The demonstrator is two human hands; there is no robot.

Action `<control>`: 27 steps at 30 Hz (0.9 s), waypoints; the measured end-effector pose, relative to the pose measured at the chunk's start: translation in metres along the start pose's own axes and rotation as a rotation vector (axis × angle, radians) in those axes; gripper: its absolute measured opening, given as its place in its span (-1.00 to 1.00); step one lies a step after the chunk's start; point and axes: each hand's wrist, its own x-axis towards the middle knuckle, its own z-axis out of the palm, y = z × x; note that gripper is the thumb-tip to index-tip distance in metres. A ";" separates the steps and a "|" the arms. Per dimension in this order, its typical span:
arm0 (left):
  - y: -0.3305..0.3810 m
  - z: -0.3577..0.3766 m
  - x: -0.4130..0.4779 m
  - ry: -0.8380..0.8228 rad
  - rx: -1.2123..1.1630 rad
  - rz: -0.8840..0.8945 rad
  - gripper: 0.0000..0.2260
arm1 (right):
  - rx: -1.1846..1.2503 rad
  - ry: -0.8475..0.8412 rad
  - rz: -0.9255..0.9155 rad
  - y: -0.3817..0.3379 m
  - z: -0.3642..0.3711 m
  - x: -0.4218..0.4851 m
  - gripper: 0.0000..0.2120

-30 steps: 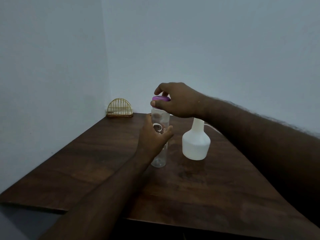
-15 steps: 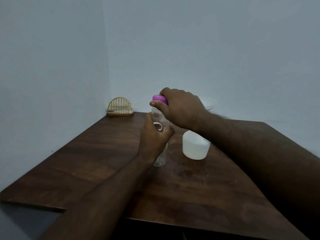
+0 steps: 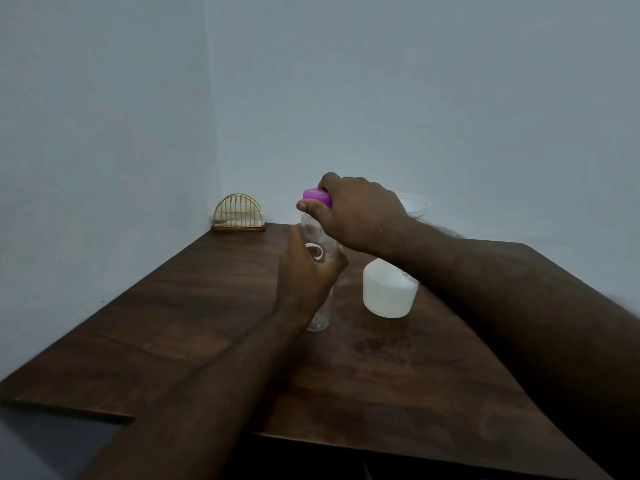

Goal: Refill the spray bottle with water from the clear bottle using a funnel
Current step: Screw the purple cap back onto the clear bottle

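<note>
The clear bottle [image 3: 317, 318] stood upright on the dark wooden worktop [image 3: 173, 323], its middle held in the grip of the left hand [image 3: 306, 275], while the right hand [image 3: 360, 213] sat over its top with thumb and fingers clamped on the purple cap [image 3: 316, 196]. Just beside it on the right stood the white spray bottle [image 3: 388, 294], its neck hidden behind the right forearm, with the rim of a white funnel [image 3: 417, 204] showing past the right wrist. A gold wire rack [image 3: 238, 214] stood in the far corner.
</note>
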 end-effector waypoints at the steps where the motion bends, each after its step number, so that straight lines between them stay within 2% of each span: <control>1: 0.001 -0.002 0.000 -0.010 -0.008 -0.004 -0.61 | 0.023 0.019 0.012 -0.001 0.001 -0.002 -0.50; 4: 0.001 -0.007 0.004 -0.060 -0.008 -0.027 -0.55 | 0.214 0.077 0.101 -0.003 0.012 -0.014 -0.46; 7: -0.008 -0.013 -0.004 -0.206 0.009 -0.122 -0.41 | 0.510 0.053 0.234 -0.004 0.033 -0.033 -0.36; 9: -0.020 -0.020 -0.013 -0.358 0.167 -0.164 -0.37 | 0.527 0.008 0.262 -0.006 0.049 -0.046 -0.34; 11: -0.031 -0.031 -0.017 -0.504 0.290 -0.172 -0.40 | 0.492 -0.028 0.244 -0.006 0.063 -0.055 -0.43; 13: -0.037 -0.044 -0.016 -0.595 0.349 -0.173 -0.32 | 0.561 -0.045 0.258 -0.008 0.072 -0.055 -0.52; 16: -0.043 -0.055 -0.006 -0.639 0.395 -0.211 -0.21 | 0.624 -0.072 0.296 -0.009 0.085 -0.040 -0.53; 20: -0.062 -0.054 0.014 -0.585 0.450 -0.255 -0.14 | 0.713 -0.077 0.350 -0.011 0.106 -0.015 -0.52; 21: -0.067 -0.055 0.019 -0.567 0.452 -0.290 -0.17 | 0.723 -0.071 0.364 -0.011 0.112 -0.009 -0.53; 24: -0.085 -0.056 0.039 -0.546 0.384 -0.414 -0.45 | 0.711 -0.030 0.408 -0.012 0.135 0.015 -0.52; 27: -0.109 -0.048 0.061 -0.524 0.311 -0.526 -0.58 | 0.735 -0.032 0.463 -0.008 0.166 0.042 -0.51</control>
